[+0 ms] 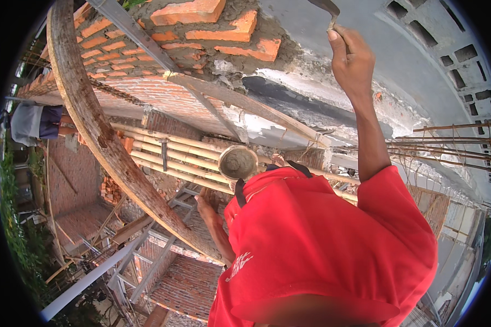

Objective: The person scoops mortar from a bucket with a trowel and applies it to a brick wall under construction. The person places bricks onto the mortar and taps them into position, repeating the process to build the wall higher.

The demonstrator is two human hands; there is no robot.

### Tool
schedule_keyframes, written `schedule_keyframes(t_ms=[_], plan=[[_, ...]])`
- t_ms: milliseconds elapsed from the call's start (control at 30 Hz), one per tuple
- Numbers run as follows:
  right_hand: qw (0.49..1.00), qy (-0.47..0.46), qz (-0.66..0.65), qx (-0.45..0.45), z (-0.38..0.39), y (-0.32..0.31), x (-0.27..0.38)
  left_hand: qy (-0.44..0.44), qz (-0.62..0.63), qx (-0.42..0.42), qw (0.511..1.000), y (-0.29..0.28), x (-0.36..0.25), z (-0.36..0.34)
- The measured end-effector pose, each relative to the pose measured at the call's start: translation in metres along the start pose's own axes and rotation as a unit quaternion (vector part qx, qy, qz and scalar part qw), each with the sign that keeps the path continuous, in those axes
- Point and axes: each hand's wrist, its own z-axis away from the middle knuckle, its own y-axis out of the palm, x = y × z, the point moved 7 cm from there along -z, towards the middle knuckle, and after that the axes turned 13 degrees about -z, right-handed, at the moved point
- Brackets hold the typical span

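My right hand (354, 61) is raised at the upper right, with its fingers closed round the handle of a trowel (328, 7). The trowel's blade is partly cut off by the top edge of the picture. To its left, orange bricks (232, 34) lie in wet grey mortar (202, 57) on top of a wall. My left hand (207, 208) hangs low by my side, beside the curved-looking wooden beam, its fingers loosely extended and apparently holding nothing. Just above it, a round bucket (238, 163) of grey mortar stands on the bamboo poles.
Bamboo poles (174, 154) form a scaffold platform under me. A long wooden beam (93, 122) crosses the left side. Timber braces (251, 103) run along the wall. A ladder (153, 267) leans below. At far left another person (31, 122) stands. Thin rods (447, 143) stick out at right.
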Motion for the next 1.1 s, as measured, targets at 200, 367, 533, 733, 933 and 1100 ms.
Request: schedule_keyframes(t_ms=[200, 367, 533, 733, 933, 1100], plan=[[0.999, 0.02, -0.02, -0.031, 0.035, -0.046, 0.014, -0.006, 0.006, -0.023, 1.0, -0.007, 0.01, -0.002], [0.999, 0.038, 0.018, -0.024, 0.067, -0.063, 0.01, -0.005, -0.017, 0.012, 1.0, 0.002, 0.009, -0.01], [0.981, 0.112, 0.103, 0.118, 0.083, -0.031, -0.013, 0.023, -0.056, 0.063, 0.996, 0.029, -0.018, -0.023], [0.976, 0.206, 0.013, 0.074, 0.108, -0.033, -0.021, 0.07, -0.064, 0.051, 0.994, 0.03, -0.043, -0.017], [0.852, 0.462, -0.192, 0.151, 0.153, -0.013, -0.022, 0.034, -0.039, 0.02, 0.998, 0.008, -0.004, -0.007], [0.855, 0.421, -0.243, 0.179, 0.135, 0.027, 0.014, -0.012, -0.019, 0.027, 0.999, 0.005, 0.016, -0.008]])
